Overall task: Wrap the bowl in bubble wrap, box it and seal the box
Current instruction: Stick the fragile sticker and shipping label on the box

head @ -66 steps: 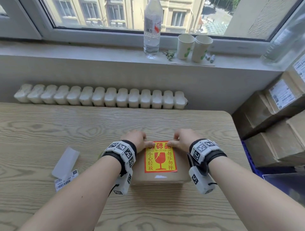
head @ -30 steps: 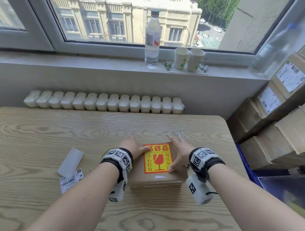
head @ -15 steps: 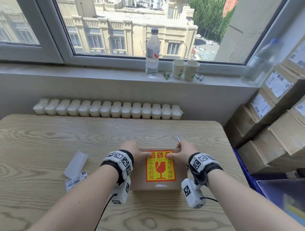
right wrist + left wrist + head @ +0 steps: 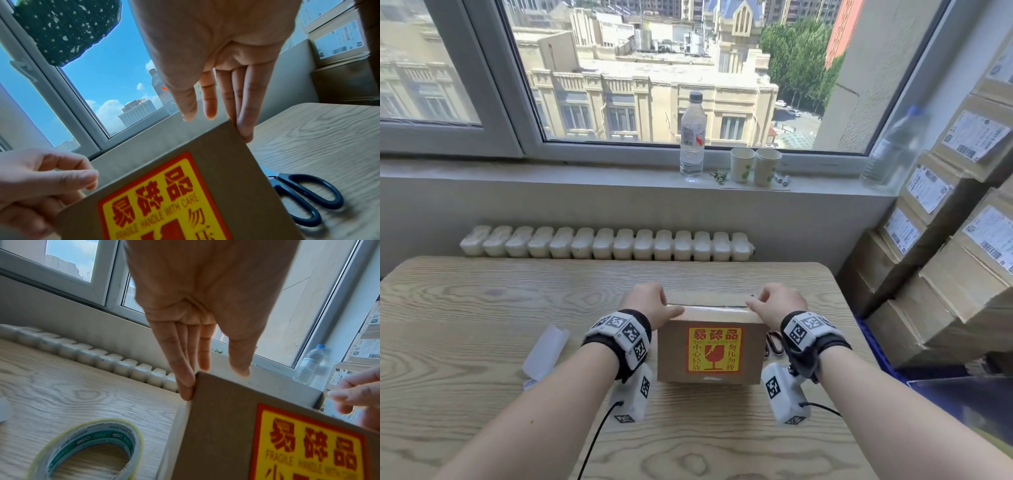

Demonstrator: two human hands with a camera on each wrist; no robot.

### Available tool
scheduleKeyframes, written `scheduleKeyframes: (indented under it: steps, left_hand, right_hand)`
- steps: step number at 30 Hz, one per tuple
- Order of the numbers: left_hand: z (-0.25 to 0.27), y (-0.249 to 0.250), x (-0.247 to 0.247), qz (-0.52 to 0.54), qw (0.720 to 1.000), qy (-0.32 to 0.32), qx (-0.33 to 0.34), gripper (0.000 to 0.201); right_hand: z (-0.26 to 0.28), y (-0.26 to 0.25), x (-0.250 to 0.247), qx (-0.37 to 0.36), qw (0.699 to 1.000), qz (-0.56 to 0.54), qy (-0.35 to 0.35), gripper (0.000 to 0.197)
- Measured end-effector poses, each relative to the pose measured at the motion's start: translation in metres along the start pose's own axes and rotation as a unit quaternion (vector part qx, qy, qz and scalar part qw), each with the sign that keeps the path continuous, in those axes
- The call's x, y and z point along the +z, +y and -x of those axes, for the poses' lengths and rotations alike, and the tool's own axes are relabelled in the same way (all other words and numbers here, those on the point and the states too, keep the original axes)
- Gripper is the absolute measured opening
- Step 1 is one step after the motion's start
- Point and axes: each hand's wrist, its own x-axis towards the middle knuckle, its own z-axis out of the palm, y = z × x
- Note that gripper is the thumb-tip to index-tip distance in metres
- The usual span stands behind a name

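A brown cardboard box [image 4: 709, 349] stands on the wooden table [image 4: 482, 308], its red and yellow fragile sticker [image 4: 714, 349] on the side that faces me. The top face is sealed with clear tape. My left hand [image 4: 650, 303] grips the box's upper left corner, thumb on top and fingers [image 4: 185, 369] down the left side. My right hand [image 4: 774, 305] grips the upper right corner in the same way, fingers [image 4: 244, 113] along the right side. The bowl and bubble wrap are hidden inside.
A tape roll [image 4: 86, 447] lies left of the box, blue-handled scissors [image 4: 304, 198] to its right. White backing paper [image 4: 546, 349] lies further left. A water bottle [image 4: 691, 137] and two paper cups [image 4: 755, 166] stand on the sill. Stacked cartons [image 4: 945, 257] fill the right side.
Both hands left the sticker and took the box by its corners. The box has been tipped over, so the sticker face went from pointing up to facing me.
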Motion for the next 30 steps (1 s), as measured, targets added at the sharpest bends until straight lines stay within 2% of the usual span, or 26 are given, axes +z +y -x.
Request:
scheduleKeyframes:
  steps: [3, 7, 13, 19, 22, 26, 30]
  left_hand:
    - [0.003, -0.004, 0.001, 0.013, 1.0, -0.022, -0.004, 0.028]
    - [0.009, -0.009, 0.003, 0.006, 0.998, -0.064, 0.013, 0.018]
    - [0.013, -0.047, -0.017, 0.028, 1.0, 0.001, 0.001, 0.016]
    - [0.026, -0.117, -0.028, 0.06, 0.996, 0.029, -0.064, 0.016]
    - [0.037, -0.154, -0.024, 0.069, 0.992, 0.026, -0.1, 0.01]
    - [0.053, -0.199, -0.011, 0.095, 0.985, 0.0, -0.147, 0.009]
    - [0.062, -0.236, 0.004, 0.111, 0.977, -0.025, -0.183, 0.013]
  right_hand:
    - [0.003, 0.0, 0.0, -0.001, 1.0, 0.008, -0.025, 0.015]
    - [0.01, -0.007, 0.003, -0.022, 0.996, 0.071, -0.046, 0.02]
    - [0.019, -0.048, 0.01, -0.097, 0.994, 0.028, -0.036, 0.019]
    - [0.042, -0.112, 0.049, -0.21, 0.972, -0.005, -0.103, 0.018]
    - [0.05, -0.139, 0.079, -0.246, 0.958, 0.021, -0.144, 0.013]
    - [0.056, -0.171, 0.113, -0.266, 0.94, 0.089, -0.193, 0.017]
    - [0.057, -0.197, 0.141, -0.26, 0.927, 0.112, -0.244, 0.022]
